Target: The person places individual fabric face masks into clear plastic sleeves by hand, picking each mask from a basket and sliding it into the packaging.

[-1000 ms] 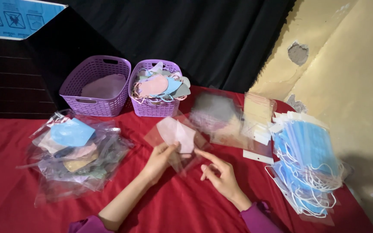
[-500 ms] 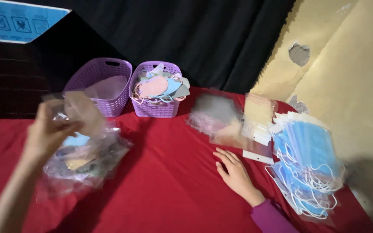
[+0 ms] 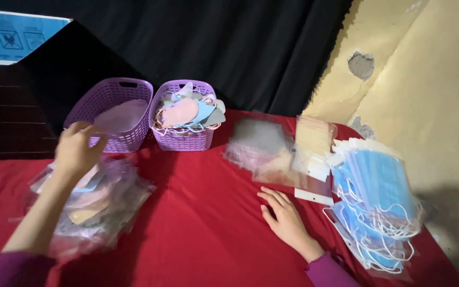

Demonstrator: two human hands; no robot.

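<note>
I see the left hand (image 3: 75, 149) raised over the pile of bagged masks (image 3: 88, 199), fingers loosely curled and, as far as the motion blur allows, holding nothing; I cannot tell whether it touches the top bag. Half a second ago that hand held a clear bag with a mask inside, up above this pile; the bag is no longer in the grip, so I judge it has been dropped onto the pile directly beneath the hand.

The right hand (image 3: 285, 218) lies flat and open on the red tablecloth (image 3: 203, 223), much where it was, well apart from the left. Just beyond its fingertips sits the stack of empty clear bags (image 3: 272, 151); to its right, the heap of blue masks (image 3: 378, 196).

Past the left hand stand two purple baskets, the left basket (image 3: 112, 111) nearly empty, the right basket (image 3: 184, 114) filled with loose coloured masks.
</note>
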